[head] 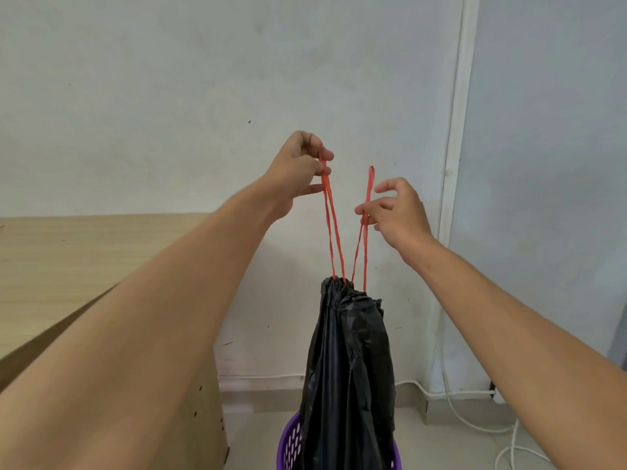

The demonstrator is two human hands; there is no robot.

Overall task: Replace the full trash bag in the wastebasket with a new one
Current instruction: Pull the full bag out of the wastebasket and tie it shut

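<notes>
The black trash bag point(349, 361) hangs cinched at the top, its lower part down inside the purple wastebasket point(288, 446) near the bottom edge. Two red drawstring loops point(334, 232) rise from its gathered neck. The left hand point(298, 167) has its grip clenched on the left loop, up high. The right hand point(397, 212) pinches the right loop partway, the loop's end poking above the fingers. Wooden surface point(68, 252) on the left, white cable point(475, 422) on the floor to the right.
</notes>
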